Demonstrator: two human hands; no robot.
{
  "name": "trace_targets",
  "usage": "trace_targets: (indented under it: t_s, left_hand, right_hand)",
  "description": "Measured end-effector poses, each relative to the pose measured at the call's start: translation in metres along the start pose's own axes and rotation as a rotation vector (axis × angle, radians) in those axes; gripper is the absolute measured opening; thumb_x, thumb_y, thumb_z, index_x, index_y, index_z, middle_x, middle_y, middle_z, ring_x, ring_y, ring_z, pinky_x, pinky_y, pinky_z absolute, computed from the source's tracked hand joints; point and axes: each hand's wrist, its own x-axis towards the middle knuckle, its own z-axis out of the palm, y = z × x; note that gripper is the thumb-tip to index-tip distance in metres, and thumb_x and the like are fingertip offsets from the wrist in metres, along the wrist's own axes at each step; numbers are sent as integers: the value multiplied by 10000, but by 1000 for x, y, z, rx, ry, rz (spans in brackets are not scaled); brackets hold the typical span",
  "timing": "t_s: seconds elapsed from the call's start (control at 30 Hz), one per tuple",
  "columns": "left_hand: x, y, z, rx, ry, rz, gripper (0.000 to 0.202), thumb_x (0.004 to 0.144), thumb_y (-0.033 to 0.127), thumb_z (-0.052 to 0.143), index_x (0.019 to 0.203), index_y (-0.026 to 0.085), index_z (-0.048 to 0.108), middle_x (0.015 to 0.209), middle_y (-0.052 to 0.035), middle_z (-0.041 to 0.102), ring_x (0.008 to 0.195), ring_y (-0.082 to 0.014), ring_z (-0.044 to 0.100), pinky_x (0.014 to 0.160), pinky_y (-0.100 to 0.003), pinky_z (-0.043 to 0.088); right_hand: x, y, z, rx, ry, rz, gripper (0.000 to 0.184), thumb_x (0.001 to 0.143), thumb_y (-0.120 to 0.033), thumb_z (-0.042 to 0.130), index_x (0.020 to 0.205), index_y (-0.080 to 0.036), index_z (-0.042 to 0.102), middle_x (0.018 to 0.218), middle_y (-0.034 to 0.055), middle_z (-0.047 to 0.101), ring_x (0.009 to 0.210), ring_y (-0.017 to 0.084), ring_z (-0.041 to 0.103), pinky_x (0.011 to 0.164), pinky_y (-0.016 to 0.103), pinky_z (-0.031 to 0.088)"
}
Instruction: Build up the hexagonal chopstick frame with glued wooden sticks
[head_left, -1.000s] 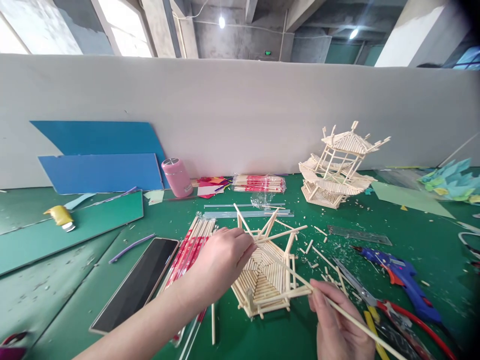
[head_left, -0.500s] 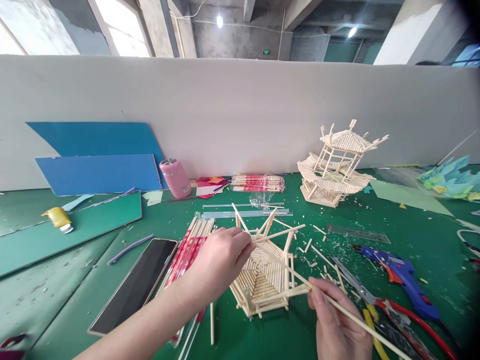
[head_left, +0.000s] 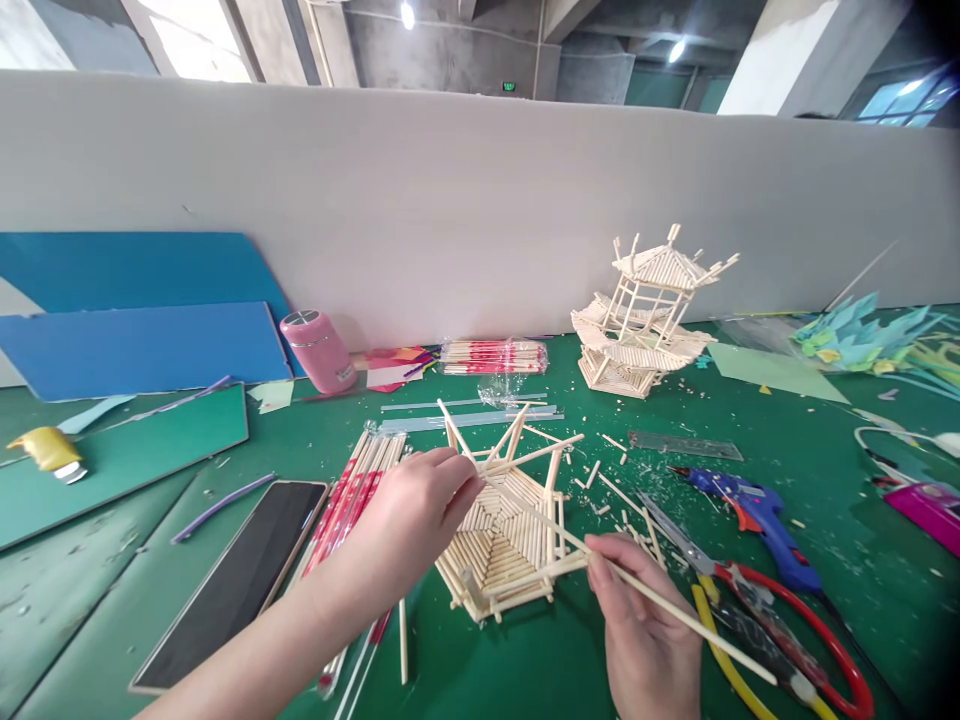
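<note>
A long thin wooden stick slants across a hexagonal frame of wooden sticks, which has a woven-looking floor of short sticks and several tilted uprights. My right hand pinches the stick between thumb and fingers at the frame's right side. Above the frame's left part, my left hand has its fingers closed at the stick's upper end; its fingertips are partly hidden. Packs of sticks in red and clear wrap lie beneath and left of my left forearm.
A finished-looking stick pavilion stands at the back right. Scissors, a blue glue gun and a clear ruler lie to the right among stick scraps. On the left are a phone, a pink bottle and blue boards.
The view has turned slightly right, so everything sits farther left in the picture. Both hands keep their grip on the stick, with little movement relative to the frame.
</note>
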Motion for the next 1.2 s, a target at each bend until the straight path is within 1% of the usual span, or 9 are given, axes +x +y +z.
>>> trace_targets:
  t_s: [0.23, 0.4, 0.53, 0.67, 0.87, 0.93, 1.07, 1.2]
  left_hand:
    - [-1, -1, 1, 6, -31, -34, 226, 843, 201, 425, 700, 154, 594, 587, -7, 550, 521, -117, 511, 468, -229, 409]
    - [-1, -1, 0, 5, -61, -49, 235, 844, 180, 414, 693, 145, 590, 590, -12, 547, 524, -119, 492, 472, -239, 403]
    - [1, 1, -1, 4, -98, -72, 228, 843, 172, 419, 705, 136, 597, 605, -22, 555, 544, -127, 496, 493, -250, 413]
    - [1, 1, 0, -1, -91, -74, 239, 842, 174, 416, 694, 133, 598, 599, -23, 552, 540, -130, 494, 489, -254, 407]
    - [3, 3, -3, 16, -139, -108, 243, 843, 167, 403, 701, 131, 597, 622, -32, 562, 566, -132, 507, 519, -256, 414]
    - [3, 4, -4, 17, -152, -121, 243, 840, 161, 403, 695, 127, 596, 624, -36, 564, 567, -133, 508, 519, -257, 412]
    - [2, 4, -3, -1, -152, -134, 234, 830, 154, 411, 684, 123, 591, 615, -36, 558, 560, -130, 499, 513, -254, 402]
    - [0, 5, -2, -1, -141, -146, 229, 821, 142, 412, 668, 125, 582, 601, -27, 541, 541, -118, 471, 505, -248, 387]
  right_hand:
    - [-2, 3, -2, 14, -23, -34, 96, 752, -220, 585, 804, -212, 665, 752, 33, 574, 582, 113, 539, 459, 179, 444]
    - [-3, 2, -3, -34, -23, -23, 96, 756, -237, 580, 783, -206, 667, 792, 44, 580, 628, 127, 545, 481, 185, 443]
    - [-3, 2, -2, -38, -14, -29, 100, 761, -239, 575, 799, -219, 666, 781, 34, 591, 623, 124, 547, 484, 183, 443]
    - [-2, 3, -2, -22, -30, -36, 100, 765, -232, 573, 809, -225, 662, 762, 25, 587, 609, 115, 543, 482, 173, 444]
    - [-1, 2, -2, -28, -50, -29, 91, 761, -245, 576, 794, -229, 659, 755, 18, 581, 614, 109, 545, 497, 162, 447]
    - [-1, 1, 0, -20, -20, -10, 78, 747, -258, 590, 768, -231, 661, 743, 12, 582, 611, 109, 544, 503, 163, 444]
    - [-2, -1, 6, -5, 83, 50, 80, 713, -292, 619, 717, -222, 656, 738, 7, 584, 615, 110, 531, 521, 174, 422]
    - [-4, -3, 9, -8, 109, 70, 86, 700, -303, 625, 719, -224, 652, 766, 3, 582, 611, 104, 518, 515, 180, 400]
